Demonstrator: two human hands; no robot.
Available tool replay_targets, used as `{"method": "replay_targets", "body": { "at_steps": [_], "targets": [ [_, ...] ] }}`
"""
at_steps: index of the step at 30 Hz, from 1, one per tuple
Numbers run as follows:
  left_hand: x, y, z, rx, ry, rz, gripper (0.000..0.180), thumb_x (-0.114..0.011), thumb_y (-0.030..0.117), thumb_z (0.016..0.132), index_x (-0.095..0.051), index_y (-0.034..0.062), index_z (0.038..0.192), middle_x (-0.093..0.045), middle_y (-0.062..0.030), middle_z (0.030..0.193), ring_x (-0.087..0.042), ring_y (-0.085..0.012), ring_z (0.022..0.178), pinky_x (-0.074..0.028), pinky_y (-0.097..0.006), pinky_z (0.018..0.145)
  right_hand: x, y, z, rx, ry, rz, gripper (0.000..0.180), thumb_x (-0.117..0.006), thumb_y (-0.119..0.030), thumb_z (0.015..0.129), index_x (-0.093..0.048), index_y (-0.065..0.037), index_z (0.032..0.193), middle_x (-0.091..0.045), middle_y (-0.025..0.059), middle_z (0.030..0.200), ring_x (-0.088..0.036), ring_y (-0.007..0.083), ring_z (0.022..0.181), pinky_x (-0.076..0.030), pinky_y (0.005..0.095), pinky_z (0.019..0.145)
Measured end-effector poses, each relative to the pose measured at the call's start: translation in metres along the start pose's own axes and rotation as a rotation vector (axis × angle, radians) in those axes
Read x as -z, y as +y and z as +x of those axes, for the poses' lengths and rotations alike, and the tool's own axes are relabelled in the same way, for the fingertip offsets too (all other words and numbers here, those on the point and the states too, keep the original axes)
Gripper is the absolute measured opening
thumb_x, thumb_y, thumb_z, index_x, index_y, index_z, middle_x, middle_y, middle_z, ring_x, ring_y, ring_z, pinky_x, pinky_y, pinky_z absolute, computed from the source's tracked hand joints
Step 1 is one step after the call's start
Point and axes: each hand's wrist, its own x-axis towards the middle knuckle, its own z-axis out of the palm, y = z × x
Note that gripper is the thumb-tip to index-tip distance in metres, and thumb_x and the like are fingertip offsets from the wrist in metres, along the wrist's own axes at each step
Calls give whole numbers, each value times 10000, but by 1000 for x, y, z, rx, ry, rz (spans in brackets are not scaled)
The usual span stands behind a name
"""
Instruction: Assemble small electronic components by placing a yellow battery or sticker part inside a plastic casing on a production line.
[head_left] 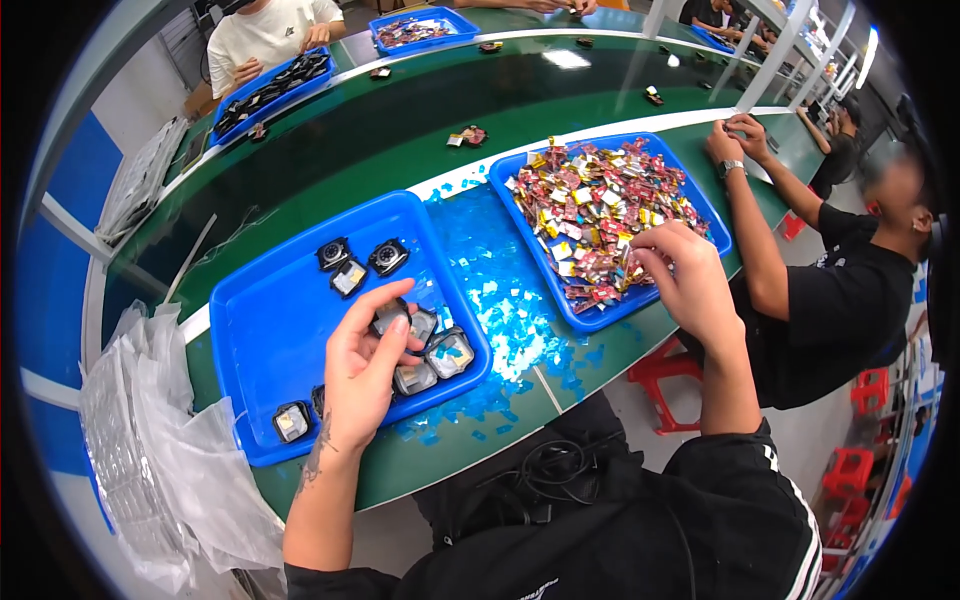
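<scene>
My left hand (362, 372) is over the left blue tray (262, 340), its thumb and fingers closed on a small black device housing (388, 314). Several similar black housings with round or pale square faces lie in that tray; one housing (387, 256) is beyond my fingers, and another housing (291, 422) sits near the front left corner. My right hand (692, 285) is above the near right part of a second blue tray (583, 320), thumb and fingertips pinched together. What they hold, if anything, is too small to make out. A heap of small red, white and yellow electronic parts (600, 215) fills this tray.
Blue film scraps (505, 320) litter the green table between the trays. Clear plastic bags (165, 430) hang at the left edge. Beyond runs a dark green conveyor belt (360, 150) carrying scattered parts. A co-worker (850, 270) sits close at right; a red stool (665, 380) stands below.
</scene>
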Motion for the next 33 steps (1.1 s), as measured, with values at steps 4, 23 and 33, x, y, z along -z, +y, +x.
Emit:
{"method": "replay_targets", "body": {
  "at_steps": [4, 23, 33],
  "targets": [
    [-4, -6, 2, -76, -30, 75, 261, -580, 139, 965, -633, 30, 1196, -557, -58, 1119, -581, -92, 841, -512, -232, 738, 9, -35, 4, -60, -63, 272, 152, -705, 24, 785, -664, 9, 931, -641, 81, 815, -608, 154, 676, -485, 276, 614],
    [-8, -10, 1, -106, 15, 214, 185, -618, 91, 922, -679, 33, 1087, -621, -53, 1004, -614, -70, 735, -490, -254, 863, -14, 55, 47, -343, -59, 509, 76, -682, -36, 859, -624, 1, 891, -599, -31, 738, -536, 19, 667, -420, 173, 592],
    [-5, -15, 0, -116, -2, 194, 193, -628, 58, 908, -680, 9, 1087, -555, -69, 1064, -592, -103, 872, -507, -210, 702, 3, 40, 43, -364, 112, 840, 116, -681, -84, 885, -645, 10, 943, -644, -20, 805, -560, 12, 703, -436, 167, 621]
  ]
}}
